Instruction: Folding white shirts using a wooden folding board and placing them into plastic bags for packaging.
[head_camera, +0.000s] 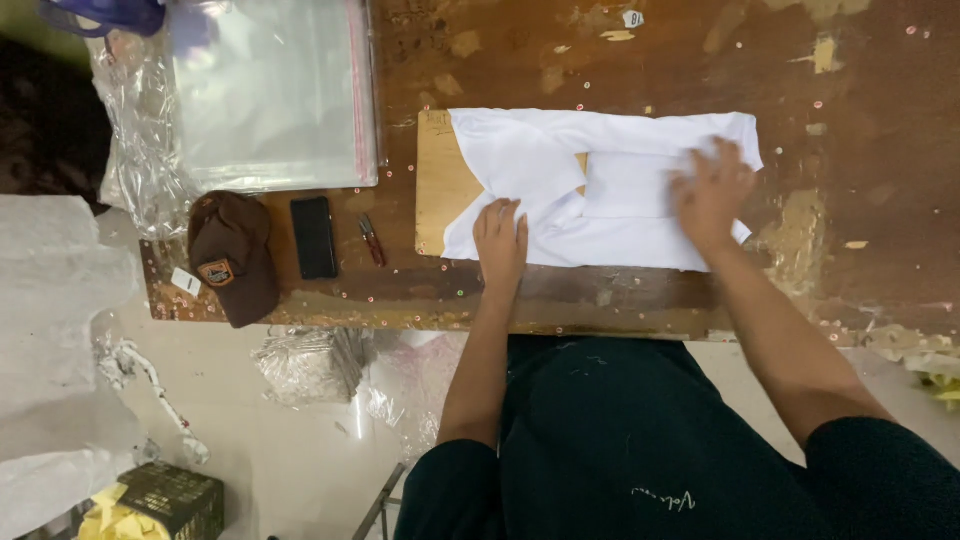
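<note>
On the wooden board (437, 180) atop the worn table (870, 180) we see the white garment (610, 190) lying long axis left-right, our left hand (500, 240) flat, fingers open, on its left end, right hand (712, 195) spread open pressing its right end

White garment (610, 190): folded, lying flat on table (860, 170), long axis left-right, sleeve flaps turned inward over middle, forming V at left. Thin light-wood folding board (437, 180) beneath it, bare left end sticking out, small patch showing through gap near centre. Garment's lower edge roughly parallel with near table edge, right end slightly rumpled.
</note>
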